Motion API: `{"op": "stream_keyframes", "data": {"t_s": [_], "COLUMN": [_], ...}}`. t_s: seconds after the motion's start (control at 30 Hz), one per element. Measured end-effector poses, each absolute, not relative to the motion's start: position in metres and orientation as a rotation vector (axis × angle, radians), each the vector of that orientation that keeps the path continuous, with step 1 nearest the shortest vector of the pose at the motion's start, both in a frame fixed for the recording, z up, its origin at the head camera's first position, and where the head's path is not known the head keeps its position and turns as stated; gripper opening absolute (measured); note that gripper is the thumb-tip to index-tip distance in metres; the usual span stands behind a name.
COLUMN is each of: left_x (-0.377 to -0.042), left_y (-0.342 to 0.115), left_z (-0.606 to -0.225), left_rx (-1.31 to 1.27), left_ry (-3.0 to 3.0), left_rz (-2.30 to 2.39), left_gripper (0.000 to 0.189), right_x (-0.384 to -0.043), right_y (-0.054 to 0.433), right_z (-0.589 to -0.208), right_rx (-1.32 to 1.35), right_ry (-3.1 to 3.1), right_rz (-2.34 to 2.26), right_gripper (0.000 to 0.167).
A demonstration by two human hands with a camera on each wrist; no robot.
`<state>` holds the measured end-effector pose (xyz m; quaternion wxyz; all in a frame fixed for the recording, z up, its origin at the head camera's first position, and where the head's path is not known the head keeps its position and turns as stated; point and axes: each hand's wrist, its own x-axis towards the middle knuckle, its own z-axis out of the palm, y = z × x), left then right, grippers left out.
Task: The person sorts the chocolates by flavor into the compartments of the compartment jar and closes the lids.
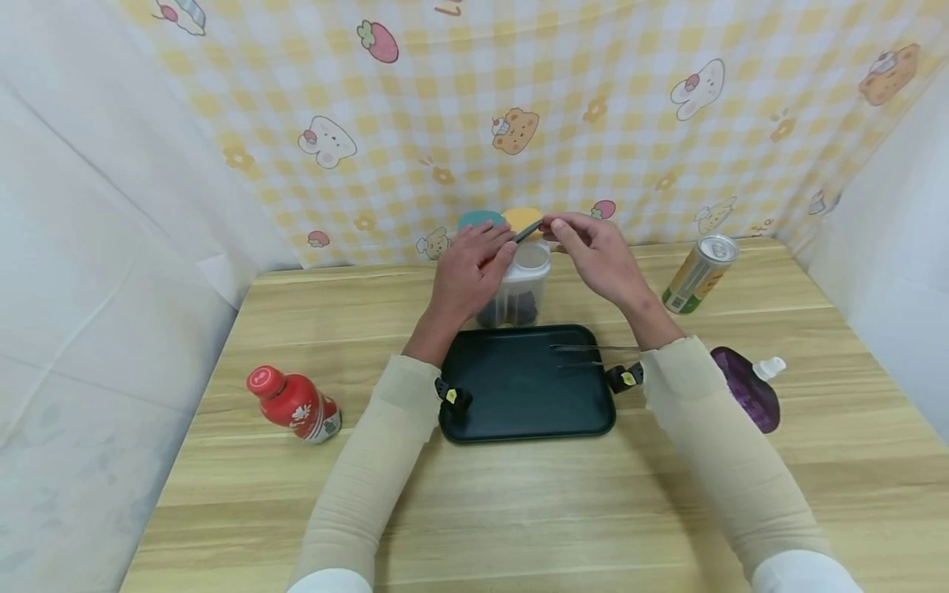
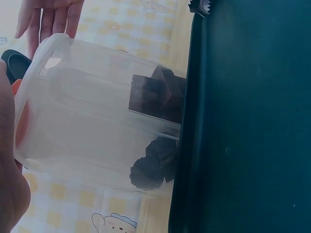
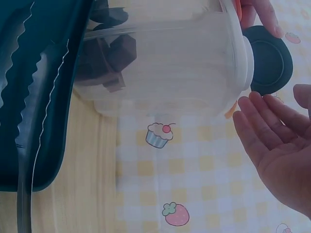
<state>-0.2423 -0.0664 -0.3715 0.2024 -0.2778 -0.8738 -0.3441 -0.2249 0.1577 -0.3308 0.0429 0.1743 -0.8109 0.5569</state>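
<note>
A clear plastic storage container (image 1: 528,284) stands behind the dark green tray (image 1: 526,383). Dark chunks (image 2: 163,94) lie in the bottoms of its compartments. My left hand (image 1: 474,268) rests on the container's top, and one of its fingers touches the raised dark green lid (image 3: 269,60). Beside that lid is my right hand (image 1: 596,251), palm turned toward it and fingers loosely extended; the fingertips are at its edge. Below the lid, a round opening (image 1: 531,255) shows in the white top. Metal tongs (image 3: 31,107) lie on the tray's right side.
At the left stands a red bottle (image 1: 296,403). A drink can (image 1: 700,273) is at the back right, and a purple pouch with a white cap (image 1: 749,391) lies near my right forearm. Teal (image 1: 480,218) and yellow (image 1: 522,217) lids stand up behind the container, before the checked cloth.
</note>
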Motion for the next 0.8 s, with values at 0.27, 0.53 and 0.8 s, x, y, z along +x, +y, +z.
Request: {"op": "stream_keyframes", "data": {"t_s": [0.27,0.53,0.8], "left_x": [-0.241,-0.24,-0.239], "left_y": [-0.07,-0.072,-0.072], "left_z": [-0.369,-0.369,-0.368], "left_rx": [-0.811,-0.845,-0.851], "left_ry": [-2.503,-2.546,-2.562], "left_rz": [-0.916,-0.823,-0.785], "left_gripper": [0.047,0.054,0.055], "right_x": [-0.222,-0.217,-0.213], "right_y": [0.16,0.164,0.166], "right_z": [-0.333,-0.339,-0.346], "right_rx": [0.495,0.451,0.415], "right_ry": [-2.497,-2.527,-2.553], "right_rz": [1.658,1.604,1.593], "right_gripper": [0.042,0.047,0.045]}}
